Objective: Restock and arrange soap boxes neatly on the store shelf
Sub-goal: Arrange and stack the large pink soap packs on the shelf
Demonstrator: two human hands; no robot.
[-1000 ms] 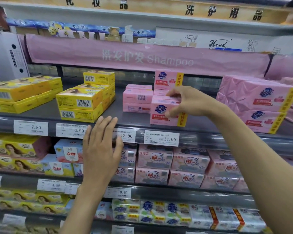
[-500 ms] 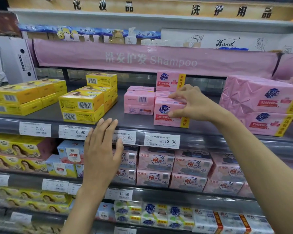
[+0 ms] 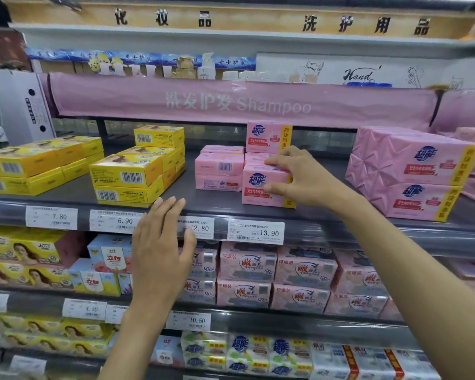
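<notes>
Our right hand (image 3: 302, 179) is pinching the front pink pack (image 3: 261, 187) by its right end, fingers curling over the top edge and thumb pressing against the printed face. That pack is sitting near the lip of the shelf (image 3: 217, 204), just above the 13.90 tag (image 3: 255, 232), with more pink packs stacked behind it and one standing upright on top at the back (image 3: 268, 137). Our left hand (image 3: 159, 250) is hovering flat and spread in front of the shelf rail, gripping nothing, partly covering the 12.80 tag (image 3: 199, 228). To the left, a lower pink stack (image 3: 219, 171) is sitting just beside our pack, and the yellow boxes (image 3: 126, 174) are standing farther along. We are judging the pack to be a wrapped bundle of bars: fairly dense for its size, stiff in the middle, but wrapped in glossy film that is likely making it slippery. A pinch at one end is probably risking a twist, so we are thinking the safer hold is across the short ends or flat on top and face, sliding it rather than lifting. The upright pack behind is looking easy to topple if we are nudging the stack.
</notes>
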